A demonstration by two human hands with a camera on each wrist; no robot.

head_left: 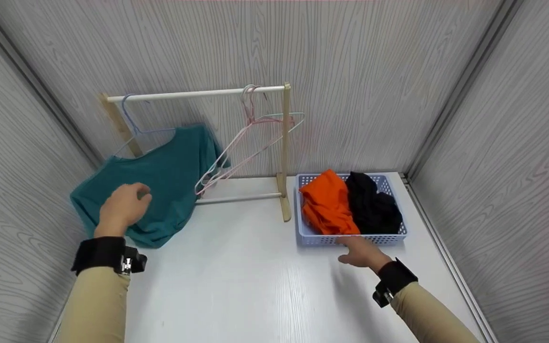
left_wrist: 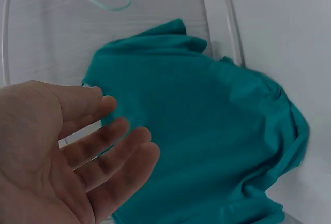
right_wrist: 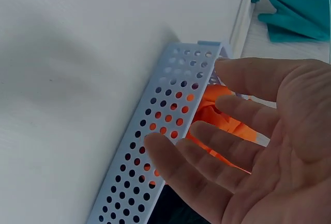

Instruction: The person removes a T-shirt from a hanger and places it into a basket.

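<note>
A teal shirt [head_left: 160, 174] hangs from a blue hanger [head_left: 134, 121] at the left end of the rack's white rail [head_left: 184, 94]. My left hand [head_left: 126, 206] is in front of the shirt, its fingers loosely bent and holding nothing; the left wrist view shows the shirt [left_wrist: 176, 115] beyond the fingertips. At the right, my right hand [head_left: 361, 251] is by the near rim of a light blue basket [head_left: 322, 240], fingers spread and relaxed with nothing in them. Inside the basket lie an orange garment [head_left: 329, 202] and a black garment [head_left: 372, 205]. Whether the right fingers touch the rim, I cannot tell.
Several pink and pale hangers [head_left: 250, 125] hang at the rail's right end, near the wooden post [head_left: 285, 147]. The rack stands on a white table [head_left: 227, 267], with grey wood-grain panels [head_left: 350, 71] at the back and both sides.
</note>
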